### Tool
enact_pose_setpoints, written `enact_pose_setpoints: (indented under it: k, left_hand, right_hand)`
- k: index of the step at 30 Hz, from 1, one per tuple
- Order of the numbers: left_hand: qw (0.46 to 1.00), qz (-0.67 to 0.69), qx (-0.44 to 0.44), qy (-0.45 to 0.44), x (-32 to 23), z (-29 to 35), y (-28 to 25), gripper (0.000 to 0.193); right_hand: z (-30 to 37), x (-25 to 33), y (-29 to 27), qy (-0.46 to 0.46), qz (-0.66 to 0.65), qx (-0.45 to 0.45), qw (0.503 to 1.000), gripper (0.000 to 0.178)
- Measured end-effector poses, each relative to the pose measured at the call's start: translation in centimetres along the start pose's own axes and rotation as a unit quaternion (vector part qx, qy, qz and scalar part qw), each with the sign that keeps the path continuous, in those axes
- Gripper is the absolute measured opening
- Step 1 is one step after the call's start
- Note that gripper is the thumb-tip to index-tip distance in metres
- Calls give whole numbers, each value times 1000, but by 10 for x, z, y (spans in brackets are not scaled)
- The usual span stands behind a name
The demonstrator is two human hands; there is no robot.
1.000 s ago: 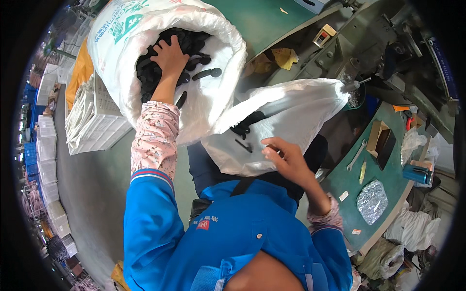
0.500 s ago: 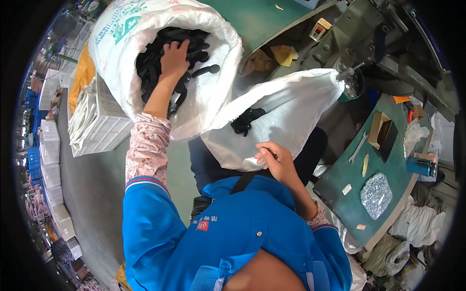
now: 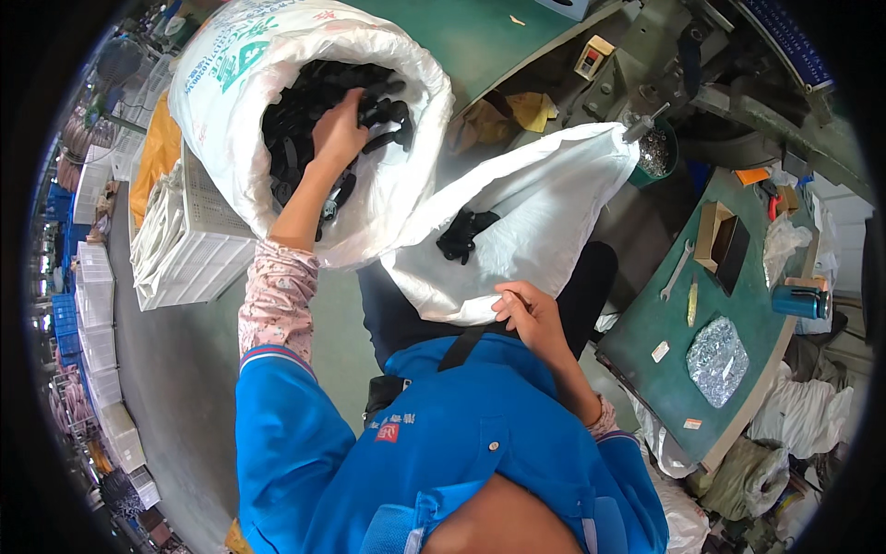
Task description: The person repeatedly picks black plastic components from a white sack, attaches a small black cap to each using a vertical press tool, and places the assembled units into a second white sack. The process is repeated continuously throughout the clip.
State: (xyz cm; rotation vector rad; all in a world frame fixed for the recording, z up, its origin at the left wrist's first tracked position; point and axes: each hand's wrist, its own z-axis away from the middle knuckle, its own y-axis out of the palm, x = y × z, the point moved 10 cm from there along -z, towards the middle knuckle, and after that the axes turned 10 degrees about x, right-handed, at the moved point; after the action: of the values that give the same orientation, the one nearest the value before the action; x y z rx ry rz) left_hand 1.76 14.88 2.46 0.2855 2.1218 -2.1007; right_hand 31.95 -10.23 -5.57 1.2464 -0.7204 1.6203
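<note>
Upper left, I'd sift the black parts (image 3: 288, 138) lightly with my left hand (image 3: 340, 134); whether its fingers grip, I can't tell.

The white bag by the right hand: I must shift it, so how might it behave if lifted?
The white bag seems floppy, its wall creased and sagging. It may be light for its size: only a small cluster of black pieces shows inside. Those could slide out if tipped, as its mouth gapes.
</note>
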Motion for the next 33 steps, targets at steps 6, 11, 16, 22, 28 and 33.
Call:
enact_pose_setpoints:
  k: [6, 11, 16, 22, 28, 33]
  left_hand:
    - [703, 697, -107, -96, 107, 1, 2, 48]
    - [596, 791, -65, -124, 67, 40, 11, 56]
    - [568, 822, 33, -36, 29, 69, 7, 58]
    - [625, 765, 153, -5, -12, 99, 1, 51]
    - [604, 773, 190, 39, -36, 98, 4, 57]
    - [541, 830, 121, -65, -2, 103, 13, 34]
  right_hand:
    - [-9, 9, -4, -1, 2, -2, 1000, 23]
    - [-39, 49, 16, -64, 76, 43, 994, 23]
    - [-98, 107, 34, -171, 119, 75, 975, 21]
    - [-195, 191, 52, -275, 118, 12, 954, 27]
    - [-226, 224, 68, -313, 59, 26, 947, 25]
    - [-111, 249, 96, -538, 438, 40, 719, 31]
